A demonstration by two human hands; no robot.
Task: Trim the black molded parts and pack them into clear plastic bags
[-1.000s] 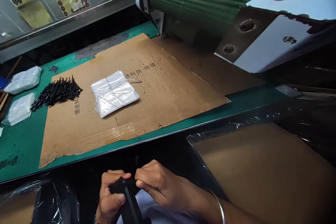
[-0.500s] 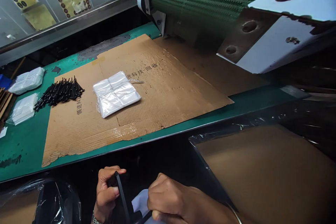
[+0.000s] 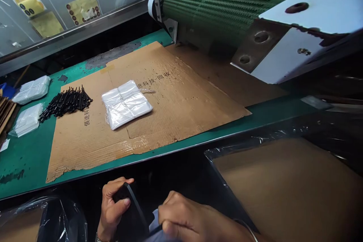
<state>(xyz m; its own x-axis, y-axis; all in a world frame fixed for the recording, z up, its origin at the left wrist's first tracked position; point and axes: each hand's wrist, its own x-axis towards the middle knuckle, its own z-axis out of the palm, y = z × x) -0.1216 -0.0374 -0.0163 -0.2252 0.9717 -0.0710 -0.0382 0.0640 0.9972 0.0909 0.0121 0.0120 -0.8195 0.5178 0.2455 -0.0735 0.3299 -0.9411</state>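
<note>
My left hand (image 3: 112, 206) grips a flat black part (image 3: 130, 215) below the table's front edge, thumb pressed on its face. Beside it, my right hand (image 3: 187, 219) is closed in a fist over something thin and dark at the part's lower side; what it pinches is hidden. A bit of white cloth shows between the hands. On the cardboard sheet (image 3: 176, 102) lies a stack of clear plastic bags (image 3: 126, 104). To its left is a pile of thin black sticks (image 3: 66, 102).
A green conveyor belt (image 3: 227, 3) with a white metal side plate overhangs the table's right. More bag bundles (image 3: 31, 89) lie far left. A plastic-lined carton (image 3: 283, 189) stands at lower right, another plastic-wrapped box (image 3: 42, 219) at lower left.
My right hand has dropped from the top of the black part down and to the right, closing into a fist. The left hand keeps its grip; the part is tilted more.
</note>
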